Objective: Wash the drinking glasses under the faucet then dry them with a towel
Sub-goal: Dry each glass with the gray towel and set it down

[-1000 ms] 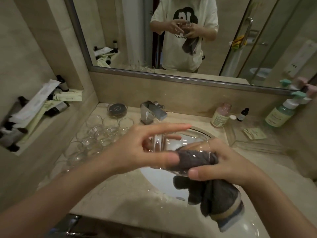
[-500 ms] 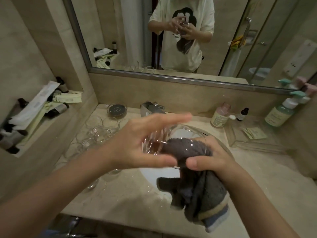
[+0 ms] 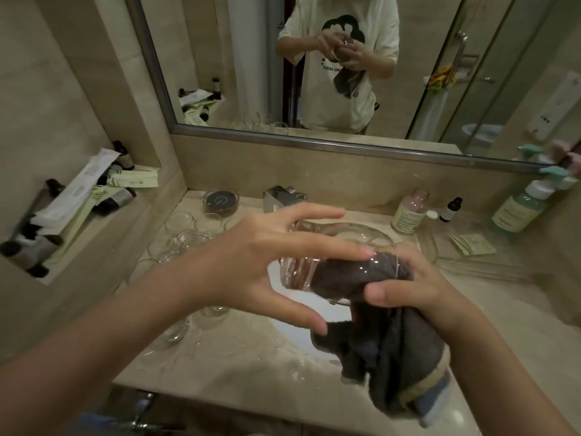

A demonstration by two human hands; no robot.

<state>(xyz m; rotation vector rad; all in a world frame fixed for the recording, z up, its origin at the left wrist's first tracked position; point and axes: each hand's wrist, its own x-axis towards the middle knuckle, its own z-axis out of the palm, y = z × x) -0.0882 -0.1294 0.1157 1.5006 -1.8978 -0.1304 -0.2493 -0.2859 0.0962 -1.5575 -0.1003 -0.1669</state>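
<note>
My left hand (image 3: 251,265) cradles glass (image 3: 301,272) over sink (image 3: 314,306), fingers spread, thumb under. Right hand (image 3: 418,291) grips grey towel (image 3: 386,357), wad stuffed inside glass. More glasses (image 3: 188,234) left of sink, faucet (image 3: 279,196) behind.

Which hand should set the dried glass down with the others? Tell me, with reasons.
Left, probably. The left hand already holds the glass, and the other glasses stand on the counter on its side. The right hand is busy gripping the towel stuffed into the glass.
</note>
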